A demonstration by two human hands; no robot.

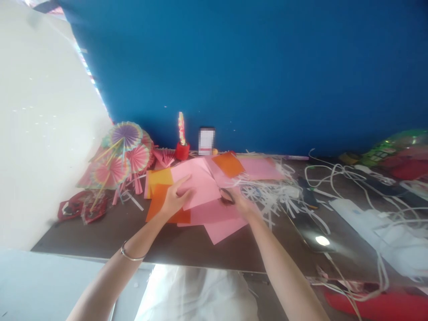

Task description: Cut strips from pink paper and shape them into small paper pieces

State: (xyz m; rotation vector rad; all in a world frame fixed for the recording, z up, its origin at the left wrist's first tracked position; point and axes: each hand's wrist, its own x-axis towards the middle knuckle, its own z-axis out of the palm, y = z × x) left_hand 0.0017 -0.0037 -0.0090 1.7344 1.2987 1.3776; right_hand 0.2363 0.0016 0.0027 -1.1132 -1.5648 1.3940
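My left hand [176, 199] grips the left side of a pink paper sheet [200, 178], its thumb and forefinger lying over the paper. A pair of scissors [227, 196] with dark handles is in my right hand [241, 203], whose fingers are closed round it at the sheet's right edge. The blades point up and left and can barely be made out along the paper. Beneath lie more pink sheets [223, 219], an orange sheet [157, 206] and a yellow sheet [160, 177]. Another orange piece [228, 164] rests farther back.
Folded paper fans [125, 136] crowd the table's left end. A red pot [182, 151] stands by the blue wall [247, 67]. White paper strips [270, 191] lie heaped right of my hands, near a phone [309, 232], white cables [337, 176] and a white power strip [361, 227].
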